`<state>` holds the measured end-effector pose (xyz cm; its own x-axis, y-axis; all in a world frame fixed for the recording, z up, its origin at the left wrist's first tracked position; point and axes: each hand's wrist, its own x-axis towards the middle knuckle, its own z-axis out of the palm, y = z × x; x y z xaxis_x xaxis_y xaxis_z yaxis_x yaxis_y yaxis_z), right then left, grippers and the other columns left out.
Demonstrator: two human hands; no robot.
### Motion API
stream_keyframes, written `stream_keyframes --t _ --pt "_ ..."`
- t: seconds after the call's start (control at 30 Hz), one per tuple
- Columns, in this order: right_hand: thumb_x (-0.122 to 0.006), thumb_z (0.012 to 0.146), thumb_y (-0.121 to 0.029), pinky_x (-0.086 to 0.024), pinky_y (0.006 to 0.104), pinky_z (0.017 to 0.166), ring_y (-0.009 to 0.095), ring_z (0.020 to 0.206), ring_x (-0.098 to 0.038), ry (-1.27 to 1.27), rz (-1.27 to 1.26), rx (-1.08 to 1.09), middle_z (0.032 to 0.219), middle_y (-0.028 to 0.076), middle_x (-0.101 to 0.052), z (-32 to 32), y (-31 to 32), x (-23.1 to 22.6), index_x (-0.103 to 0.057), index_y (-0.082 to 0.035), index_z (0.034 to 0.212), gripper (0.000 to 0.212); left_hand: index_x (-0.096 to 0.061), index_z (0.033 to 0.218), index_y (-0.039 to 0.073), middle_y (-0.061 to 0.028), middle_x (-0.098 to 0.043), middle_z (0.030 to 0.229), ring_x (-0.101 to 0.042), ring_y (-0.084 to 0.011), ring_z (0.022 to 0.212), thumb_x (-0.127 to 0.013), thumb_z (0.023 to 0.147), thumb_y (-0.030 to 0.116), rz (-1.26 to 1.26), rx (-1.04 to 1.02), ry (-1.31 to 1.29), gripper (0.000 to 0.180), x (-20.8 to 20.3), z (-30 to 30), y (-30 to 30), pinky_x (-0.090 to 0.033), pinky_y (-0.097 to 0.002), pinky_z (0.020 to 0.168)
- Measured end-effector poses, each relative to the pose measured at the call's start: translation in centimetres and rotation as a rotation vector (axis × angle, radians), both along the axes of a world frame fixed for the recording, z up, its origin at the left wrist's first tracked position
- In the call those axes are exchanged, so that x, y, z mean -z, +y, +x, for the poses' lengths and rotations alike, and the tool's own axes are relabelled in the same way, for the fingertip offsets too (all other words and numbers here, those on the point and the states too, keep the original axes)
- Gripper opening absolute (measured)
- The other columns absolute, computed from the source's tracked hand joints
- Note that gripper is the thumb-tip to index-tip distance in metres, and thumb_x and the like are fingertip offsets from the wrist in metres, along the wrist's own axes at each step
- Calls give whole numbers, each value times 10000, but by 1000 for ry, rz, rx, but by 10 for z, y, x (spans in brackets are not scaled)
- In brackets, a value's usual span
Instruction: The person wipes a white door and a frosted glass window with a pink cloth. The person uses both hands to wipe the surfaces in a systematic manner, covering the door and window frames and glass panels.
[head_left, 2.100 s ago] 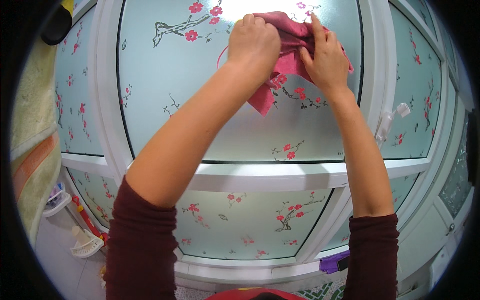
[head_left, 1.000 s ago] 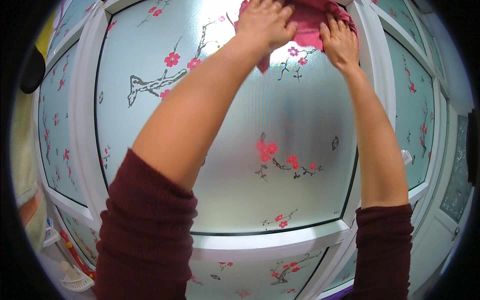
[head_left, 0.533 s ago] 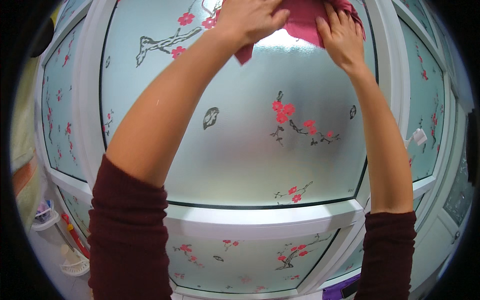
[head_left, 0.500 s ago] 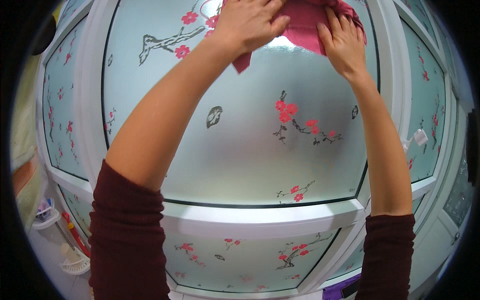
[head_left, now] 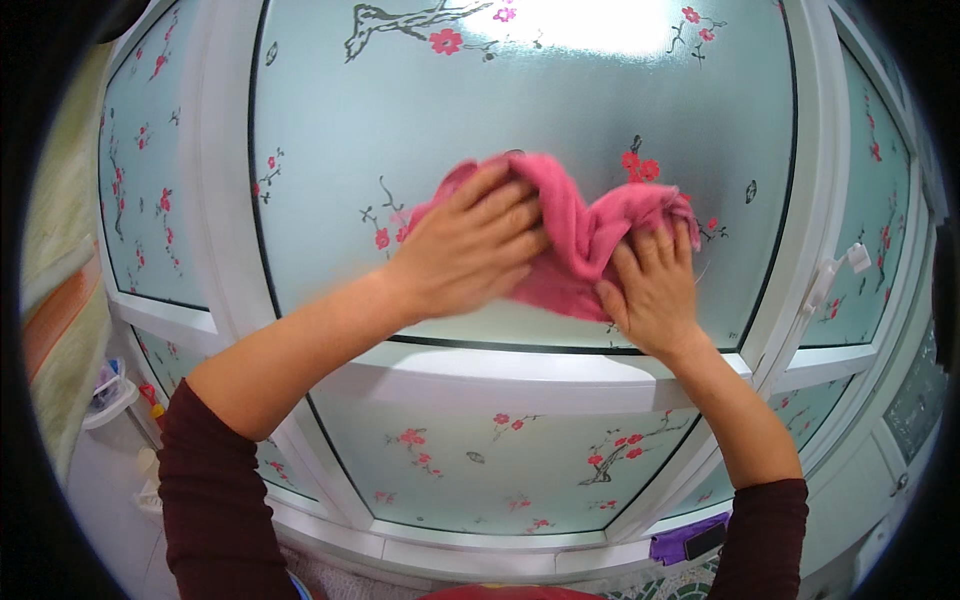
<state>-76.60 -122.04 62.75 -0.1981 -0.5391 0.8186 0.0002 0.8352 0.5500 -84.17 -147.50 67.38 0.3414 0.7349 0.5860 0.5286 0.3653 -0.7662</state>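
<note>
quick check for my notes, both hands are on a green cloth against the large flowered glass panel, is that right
Not quite: the cloth is pink, not green, as the head view shows. The rest holds: the left hand and the right hand are both on it, against the large flowered glass panel.
</note>
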Motion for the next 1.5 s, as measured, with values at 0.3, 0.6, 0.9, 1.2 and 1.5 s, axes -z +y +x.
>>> stream_keyframes --t 0.3,0.6,0.9,1.2,1.5 --pt "-620 824 -393 -275 486 1100 281 1260 -433 -134 247 -126 1203 92 -542 -19 -43 -36 -595 -119 1177 447 -560 1190 72 -78 -515 1294 -436 -271 1277 -575 823 277 -246 -25 15 421 -16 -27 -68 -232 -466 1164" --pt "-423 951 -396 -209 504 1129 370 1357 -336 277 -28 47 1400 229 -443 -60 -84 -188 -452 -21 1374 566 -442 1386 12 -172 -452 1403 -340 -292 1366 -362 961 376 407 -192 171 565 -133 -25 -82 -137 -454 1179" --pt "-429 944 -429 -220 485 1129 369 1342 -353 305 -142 -18 1383 262 -439 -72 -155 -153 -432 1 1375 609 -473 1357 22 -183 -491 1366 -410 -330 1302 -380 944 345 731 -134 193 532 -109 -53 -101 -209 -514 1132" --pt "-575 875 -338 -260 491 1102 294 1251 -429 74 160 -190 1246 106 -531 -66 -173 -44 -557 -97 1255 450 -549 1232 45 -141 -493 1337 -385 -317 1318 -576 841 322 266 -204 41 479 18 -51 -170 -170 -503 1168" --pt "-591 837 -360 -266 454 1124 243 1271 -427 -319 458 -195 1249 72 -529 -48 -157 -10 -573 -120 1236 466 -553 1193 19 -142 -485 1327 -307 -297 1375 -587 850 258 -152 -216 -255 420 69 -23 -184 -128 -502 1185"
